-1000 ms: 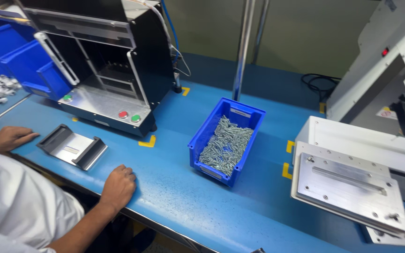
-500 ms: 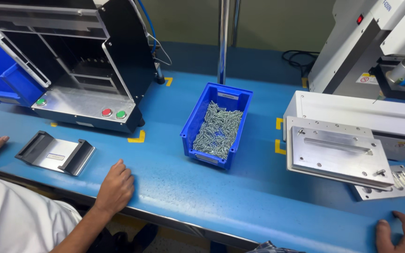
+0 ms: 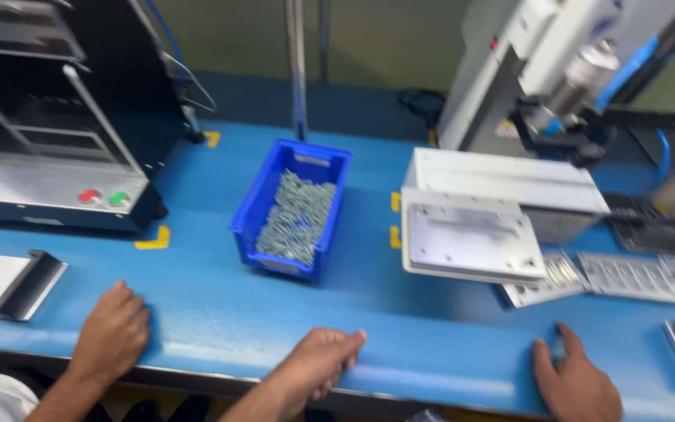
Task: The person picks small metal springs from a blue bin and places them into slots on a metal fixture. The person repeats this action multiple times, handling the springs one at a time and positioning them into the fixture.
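Note:
My left hand rests on the front edge of the blue table, its fingers curled together with nothing in them. My right hand lies flat on the table near the right front edge, fingers spread and empty. Ahead of my left hand stands a blue bin full of small metal screws. Beyond my right hand is a white fixture with a grey metal plate. A co-worker's hand rests flat on the table at the left, with a white sleeve below it.
A black machine with a red and a green button stands at the back left. A white press-like machine stands at the back right. Flat metal trays lie at the right, and a metal bracket at the far left.
The view has swung right. My left hand has come onto the table's front edge, and my right hand has slid further onto the table. The co-worker's hand stays flat.

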